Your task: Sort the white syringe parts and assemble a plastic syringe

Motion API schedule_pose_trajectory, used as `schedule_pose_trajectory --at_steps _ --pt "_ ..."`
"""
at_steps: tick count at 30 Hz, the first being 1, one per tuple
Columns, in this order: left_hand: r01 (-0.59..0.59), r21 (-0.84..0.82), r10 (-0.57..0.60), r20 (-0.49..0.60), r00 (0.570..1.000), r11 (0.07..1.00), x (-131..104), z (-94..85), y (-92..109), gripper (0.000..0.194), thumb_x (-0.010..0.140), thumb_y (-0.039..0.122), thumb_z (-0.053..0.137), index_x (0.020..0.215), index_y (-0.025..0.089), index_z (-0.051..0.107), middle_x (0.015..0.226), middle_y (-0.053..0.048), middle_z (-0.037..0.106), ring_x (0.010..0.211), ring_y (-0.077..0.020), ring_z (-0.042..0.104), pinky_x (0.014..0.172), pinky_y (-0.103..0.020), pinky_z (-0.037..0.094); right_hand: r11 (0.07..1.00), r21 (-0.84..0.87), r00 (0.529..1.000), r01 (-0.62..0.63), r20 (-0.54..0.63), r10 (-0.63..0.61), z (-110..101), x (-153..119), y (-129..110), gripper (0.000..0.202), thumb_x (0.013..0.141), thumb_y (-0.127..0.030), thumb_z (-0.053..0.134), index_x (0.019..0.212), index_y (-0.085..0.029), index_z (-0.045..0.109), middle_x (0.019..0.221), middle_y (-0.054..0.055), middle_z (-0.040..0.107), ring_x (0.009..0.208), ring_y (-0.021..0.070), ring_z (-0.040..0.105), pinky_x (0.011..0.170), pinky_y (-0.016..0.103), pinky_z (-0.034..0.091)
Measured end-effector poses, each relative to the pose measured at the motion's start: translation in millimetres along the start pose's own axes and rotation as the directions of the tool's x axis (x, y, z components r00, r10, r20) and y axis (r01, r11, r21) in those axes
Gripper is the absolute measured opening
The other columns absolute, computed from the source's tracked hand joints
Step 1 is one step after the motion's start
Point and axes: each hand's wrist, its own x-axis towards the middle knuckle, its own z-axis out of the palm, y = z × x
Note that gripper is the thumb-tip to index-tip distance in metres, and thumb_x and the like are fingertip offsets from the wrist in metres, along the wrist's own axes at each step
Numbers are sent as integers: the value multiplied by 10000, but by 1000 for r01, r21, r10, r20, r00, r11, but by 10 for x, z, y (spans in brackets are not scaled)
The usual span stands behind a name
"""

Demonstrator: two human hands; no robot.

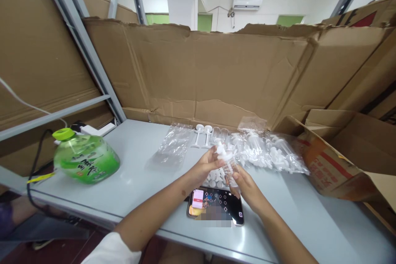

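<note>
A clear plastic syringe-like barrel with a white end piece [227, 160] is held up over the table, tilted. My left hand [206, 167] has its fingers closed round the white upper end, while my right hand [245, 182] grips the clear lower part. Just behind are white plungers [199, 135] standing in a row with clear ribbed barrels [216, 133]. Small white and clear round pieces [213, 180] lie under my hands, partly covered by them. Clear bags packed with similar white and clear parts [255, 148] rest to the right. An open, flat plastic bag [173, 144] lies to the left.
A phone [216, 208] with a lit screen lies near the table's front edge. At the left a green liquid bottle [86, 159] stands by a power strip [99, 129] and cables. An open carton [328, 169] is at the right; cardboard [198, 70] walls the back.
</note>
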Motion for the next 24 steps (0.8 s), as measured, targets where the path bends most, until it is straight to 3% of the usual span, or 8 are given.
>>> schedule_pose_trajectory --at_steps 3,6,10,12,16,20,22,24 --pt "-78 21 79 -24 997 997 25 -62 129 723 673 319 703 1309 263 364 1234 -93 526 1132 -242 484 981 -380 308 1000 -15 1000 -18 -16 18 -14 -15 -31 353 816 -535 466 908 -195 492 684 -33 473 396 38 360 418 223 278" --pt "-164 191 182 -79 980 968 31 -120 290 556 749 369 619 1260 244 439 1208 -90 549 1117 -226 497 971 -364 324 998 -26 998 -64 -28 63 -23 -22 -27 397 798 -542 488 992 -196 499 672 -32 476 392 46 346 408 224 268" --pt "-184 609 298 -89 951 771 19 -191 474 295 779 387 573 979 183 646 996 -76 651 978 -206 562 903 -322 378 990 -62 992 -123 -33 122 -26 -25 8 443 778 -529 524 1061 -189 505 616 -42 466 385 61 346 392 224 265" --pt "-186 721 358 -92 929 667 15 -238 552 257 775 388 573 880 174 667 932 -61 655 891 -181 571 831 -287 410 987 -84 991 -134 -20 132 -28 -30 12 440 781 -510 533 1076 -185 510 598 -48 452 385 61 343 394 221 271" --pt "-187 731 465 -198 863 657 9 -347 726 266 774 403 560 855 163 640 831 -32 628 669 -112 535 630 -221 429 986 -104 991 -133 -16 132 -44 -35 -13 411 774 -482 559 1071 -199 537 697 -16 504 420 59 367 395 217 303" --pt "-208 725 530 -247 811 656 -1 -398 918 259 759 401 574 846 160 613 792 -9 603 574 -80 495 572 -205 412 980 -109 980 -166 -133 151 -82 -8 -39 387 738 -472 603 1010 -199 568 648 -25 493 412 69 375 394 225 314" --pt "-206 760 545 -223 808 616 6 -393 992 254 757 392 576 856 159 596 789 -8 594 588 -86 504 582 -210 415 980 -93 966 -174 -210 151 -112 11 -44 367 726 -482 609 951 -195 570 600 -39 464 398 72 367 389 226 305" --pt "-171 849 562 -168 810 500 32 -384 1034 223 771 371 558 853 164 584 791 -10 586 645 -106 523 617 -221 419 983 -83 955 -163 -264 136 -147 25 -41 346 728 -490 601 907 -196 569 589 -41 455 402 77 370 393 228 307"
